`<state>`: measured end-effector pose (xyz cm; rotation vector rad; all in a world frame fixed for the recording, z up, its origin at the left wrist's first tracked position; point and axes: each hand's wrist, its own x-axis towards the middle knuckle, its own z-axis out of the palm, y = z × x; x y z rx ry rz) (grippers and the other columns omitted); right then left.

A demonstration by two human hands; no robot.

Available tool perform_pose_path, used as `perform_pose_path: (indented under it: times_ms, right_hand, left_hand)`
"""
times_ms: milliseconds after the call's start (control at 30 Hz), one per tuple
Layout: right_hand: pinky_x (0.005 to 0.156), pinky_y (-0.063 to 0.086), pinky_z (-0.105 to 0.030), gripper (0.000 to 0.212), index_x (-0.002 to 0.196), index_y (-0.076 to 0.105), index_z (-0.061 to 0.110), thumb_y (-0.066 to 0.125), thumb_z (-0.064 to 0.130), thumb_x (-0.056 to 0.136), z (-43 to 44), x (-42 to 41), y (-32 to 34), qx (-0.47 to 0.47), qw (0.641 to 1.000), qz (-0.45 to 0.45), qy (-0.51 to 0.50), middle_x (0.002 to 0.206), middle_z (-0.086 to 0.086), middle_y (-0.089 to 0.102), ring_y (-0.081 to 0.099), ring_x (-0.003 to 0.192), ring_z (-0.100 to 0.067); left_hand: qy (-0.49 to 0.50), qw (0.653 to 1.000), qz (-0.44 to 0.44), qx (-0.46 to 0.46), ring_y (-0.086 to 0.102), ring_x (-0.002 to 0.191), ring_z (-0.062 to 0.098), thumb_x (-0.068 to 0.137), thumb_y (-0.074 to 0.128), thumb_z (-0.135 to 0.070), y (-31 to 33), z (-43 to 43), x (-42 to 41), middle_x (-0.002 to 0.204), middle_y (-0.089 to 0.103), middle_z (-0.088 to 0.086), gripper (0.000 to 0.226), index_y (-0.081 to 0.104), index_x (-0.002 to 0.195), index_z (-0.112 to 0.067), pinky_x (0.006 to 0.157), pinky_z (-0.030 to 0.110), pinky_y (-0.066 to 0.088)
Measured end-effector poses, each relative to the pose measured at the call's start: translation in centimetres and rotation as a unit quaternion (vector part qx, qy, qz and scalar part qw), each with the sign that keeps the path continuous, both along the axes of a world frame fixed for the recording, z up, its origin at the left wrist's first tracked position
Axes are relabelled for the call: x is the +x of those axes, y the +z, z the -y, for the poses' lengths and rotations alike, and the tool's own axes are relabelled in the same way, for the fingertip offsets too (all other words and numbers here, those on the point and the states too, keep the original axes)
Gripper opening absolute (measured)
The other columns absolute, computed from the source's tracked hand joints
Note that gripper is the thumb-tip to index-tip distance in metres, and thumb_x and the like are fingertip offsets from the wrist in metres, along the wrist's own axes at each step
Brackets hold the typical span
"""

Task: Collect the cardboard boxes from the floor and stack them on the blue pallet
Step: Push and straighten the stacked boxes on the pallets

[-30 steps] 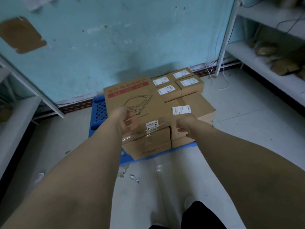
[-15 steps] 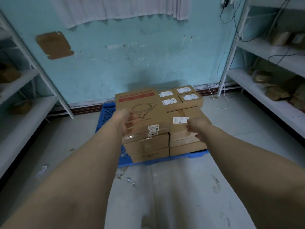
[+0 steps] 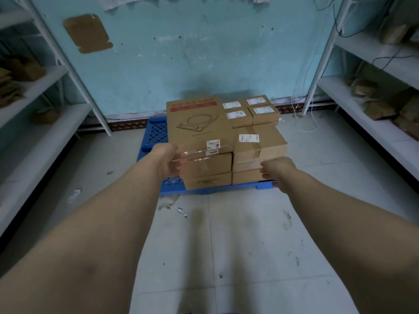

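Observation:
A blue pallet (image 3: 156, 132) lies on the floor against the turquoise wall. Cardboard boxes are stacked on it. On the left pile the top one is a large flat box (image 3: 197, 123) with a red band and a cooker drawing. To its right stands a taped box (image 3: 260, 143) on flatter ones, with several small labelled boxes (image 3: 263, 111) behind. My left hand (image 3: 167, 159) is at the flat box's front left corner, fingers relaxed; I cannot tell if they touch it. My right hand (image 3: 278, 173) hangs loosely curled in front of the right pile, holding nothing.
White metal shelves run along the left (image 3: 45, 141) and the right (image 3: 362, 114), with brown packages on them. Scraps of paper (image 3: 172, 205) litter the tiled floor before the pallet. A white cable (image 3: 310, 123) trails down by the right shelf post.
The view has pulled back and up from the pallet. Both hands have slid from the box tops to the front of the stacks, the right hand dropping lower.

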<state>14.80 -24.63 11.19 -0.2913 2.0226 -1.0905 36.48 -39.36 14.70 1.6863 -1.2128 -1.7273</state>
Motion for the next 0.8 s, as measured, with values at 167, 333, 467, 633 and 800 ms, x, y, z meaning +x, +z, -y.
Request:
perform_pose_path:
  times_ms: [167,333,467,633,800]
  right_hand:
    - [0.051,0.040,-0.024,0.036,0.125,0.056,-0.001,0.059,0.006,0.089,-1.8,4.0,-1.0,0.005,1.000,-0.014,-0.013,0.123,-0.018,0.062,0.064,0.104,-0.029]
    - [0.096,0.047,-0.040,0.032,0.126,0.054,-0.001,0.051,0.012,0.097,-2.1,11.3,-2.1,0.027,0.999,0.030,0.022,0.128,-0.018,0.060,0.063,0.108,-0.025]
    - [0.097,0.047,-0.042,0.030,0.121,0.060,0.000,0.055,0.008,0.093,-2.1,13.8,-1.8,0.012,1.000,-0.004,0.021,0.124,-0.019,0.062,0.063,0.111,-0.027]
    - [0.060,0.043,-0.025,0.026,0.115,0.064,0.001,0.055,0.002,0.091,-2.9,14.3,-0.8,0.016,0.999,-0.034,0.002,0.122,-0.019,0.062,0.062,0.112,-0.028]
    - [0.057,0.039,-0.022,0.018,0.106,0.066,0.007,0.056,0.004,0.092,-1.7,15.8,-0.4,-0.004,0.998,-0.055,-0.018,0.120,-0.018,0.064,0.063,0.111,-0.027]
  left_hand:
    - [0.019,1.000,0.002,0.003,0.061,0.072,0.017,0.102,0.037,-0.012,0.1,0.7,4.0,0.086,0.064,0.003,0.027,0.053,0.080,-0.013,0.064,0.035,0.050]
    - [-0.040,0.998,-0.011,0.045,0.061,0.077,0.018,0.102,0.042,-0.020,-1.9,-0.1,7.7,0.090,0.067,0.005,0.020,0.058,0.097,-0.011,0.079,0.040,0.051]
    - [-0.045,0.997,-0.014,0.061,0.063,0.076,0.019,0.103,0.042,-0.020,-3.4,-0.5,9.8,0.092,0.067,0.007,0.020,0.057,0.111,-0.009,0.085,0.042,0.051]
    - [-0.028,0.996,-0.036,0.081,0.063,0.081,0.020,0.105,0.038,-0.024,-4.1,-0.5,11.5,0.094,0.065,0.006,0.023,0.052,0.118,-0.011,0.088,0.044,0.051]
    - [-0.003,0.996,-0.020,0.086,0.062,0.097,0.023,0.105,0.037,-0.024,-5.1,0.1,14.7,0.122,0.064,0.009,0.037,0.045,0.139,-0.011,0.081,0.043,0.049]
